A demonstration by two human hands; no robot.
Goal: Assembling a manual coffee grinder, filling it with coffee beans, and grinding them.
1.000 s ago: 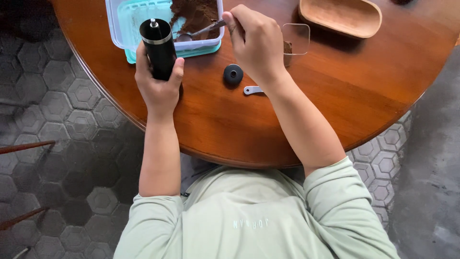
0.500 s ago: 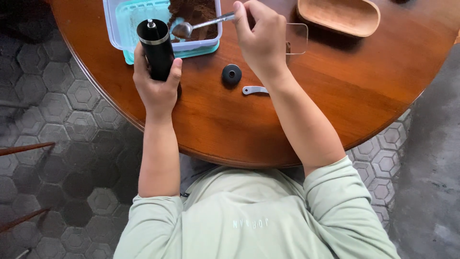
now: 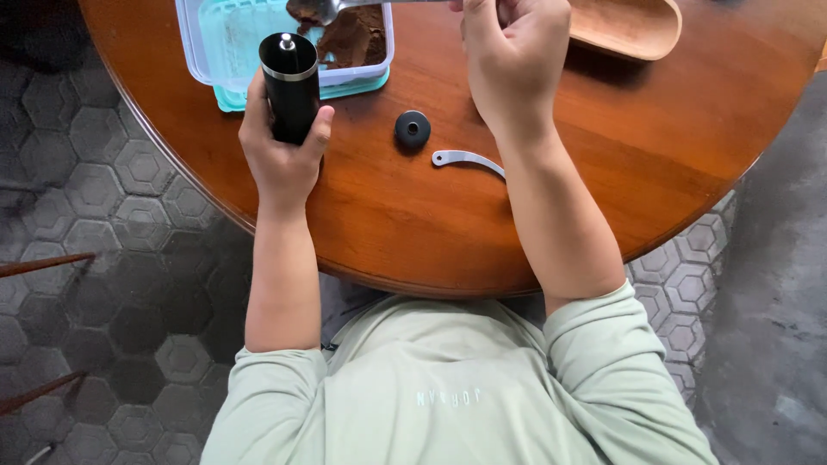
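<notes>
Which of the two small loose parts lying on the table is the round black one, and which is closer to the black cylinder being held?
The round black knob is both: it lies nearer the black cylinder in the left hand. The curved silver handle lies farther right.

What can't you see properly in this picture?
- Head view: the spoon is cut by the top edge; its handle hides inside the right hand.
- The clear container and the wooden tray run off the top edge.
- The left hand covers the black grinder's lower part.
- The right forearm hides one end of the metal crank.
</notes>
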